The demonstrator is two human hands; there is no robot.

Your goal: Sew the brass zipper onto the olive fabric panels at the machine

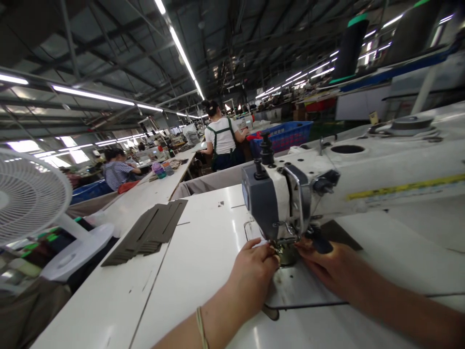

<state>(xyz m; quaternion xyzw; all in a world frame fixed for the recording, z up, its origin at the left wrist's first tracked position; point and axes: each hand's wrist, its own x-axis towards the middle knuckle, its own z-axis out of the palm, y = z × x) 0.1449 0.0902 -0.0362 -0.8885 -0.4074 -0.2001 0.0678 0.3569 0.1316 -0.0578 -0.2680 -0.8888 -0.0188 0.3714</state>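
A white and grey industrial sewing machine [263, 208] stands on the pale tabletop. Beside its needle area, on the near left, my left hand [252, 271] has its fingers curled together; whatever they pinch is hidden. From the other side my right hand [332, 264] reaches in under the machine head, fingers closed by the presser foot. The dark lever hides part of them, and I cannot make out what they hold. The metal needle plate [301, 288] lies between and below both hands. Behind my right hand is a flat dark grey-brown piece [341, 233].
Stacked dark grey-brown fabric pieces [148, 230] lie on the table to the left. A white fan [78, 245] stands at the far left. Ahead, a person in a white top [221, 138] works near a blue crate [290, 133]. Another person in stripes [115, 174] sits farther left.
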